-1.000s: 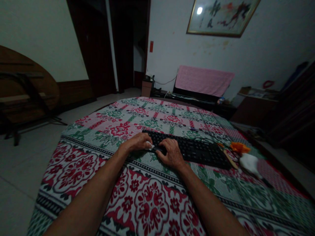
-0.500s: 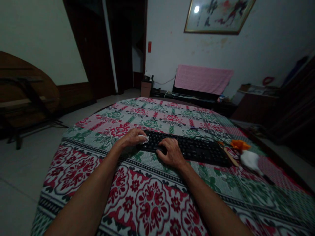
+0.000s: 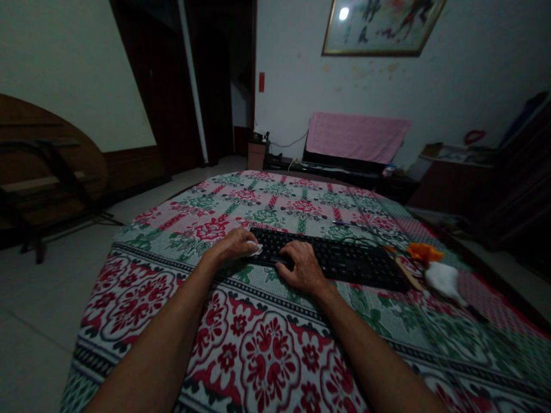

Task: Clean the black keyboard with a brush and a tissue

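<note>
A black keyboard [image 3: 344, 261] lies across a table covered with a red, green and white flowered cloth [image 3: 267, 355]. My left hand [image 3: 232, 245] is closed on a small white wipe [image 3: 255, 248] and presses it against the keyboard's left end. My right hand [image 3: 303, 265] lies on the keys just to the right of it, fingers curled over the keyboard's front edge, holding it down.
An orange cloth [image 3: 422, 251], a white object [image 3: 445, 281] and a thin stick [image 3: 404, 272] lie right of the keyboard. A cable [image 3: 357, 226] runs behind it. A pink-draped unit [image 3: 355, 137] stands at the back wall, a folded wooden table [image 3: 47, 166] at the left.
My left hand with the wipe slid from the keys near my right hand out to the keyboard's left end. My right hand stayed put.
</note>
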Motion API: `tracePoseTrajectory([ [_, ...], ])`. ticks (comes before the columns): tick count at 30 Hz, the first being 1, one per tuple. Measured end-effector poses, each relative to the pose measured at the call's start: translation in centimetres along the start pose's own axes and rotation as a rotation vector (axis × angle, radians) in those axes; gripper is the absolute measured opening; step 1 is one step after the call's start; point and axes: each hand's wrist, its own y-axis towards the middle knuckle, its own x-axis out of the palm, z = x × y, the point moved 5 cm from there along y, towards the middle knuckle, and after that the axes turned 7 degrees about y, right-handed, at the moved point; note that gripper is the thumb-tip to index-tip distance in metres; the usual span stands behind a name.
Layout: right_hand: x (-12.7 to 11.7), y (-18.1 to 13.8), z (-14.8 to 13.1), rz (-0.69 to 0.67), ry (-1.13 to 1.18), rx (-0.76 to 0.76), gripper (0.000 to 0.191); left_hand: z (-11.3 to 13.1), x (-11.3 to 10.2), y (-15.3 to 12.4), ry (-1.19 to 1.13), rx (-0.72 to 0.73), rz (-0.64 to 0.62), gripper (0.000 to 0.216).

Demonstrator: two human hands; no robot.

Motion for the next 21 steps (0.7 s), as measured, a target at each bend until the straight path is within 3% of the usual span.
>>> tracePoseTrajectory([
  [3, 0.0, 0.0, 0.0, -0.009, -0.005, 0.003, 0.022, -0.3, -0.8, -0.5, -0.12, -0.044, 0.004, 0.028],
  [8, 0.1, 0.1, 0.1, -0.001, -0.008, 0.008, 0.023, -0.2, -0.2, -0.7, -0.09, -0.065, -0.171, 0.027],
  [12, 0.2, 0.0, 0.1, 0.005, -0.007, 0.003, 0.022, -0.4, -0.1, -0.1, 0.062, -0.039, -0.077, 0.025],
  [21, 0.2, 0.0, 0.2, 0.0, 0.001, 0.009, 0.022, -1.7, -2.2, -1.2, -0.144, -0.191, -0.009, 0.025],
])
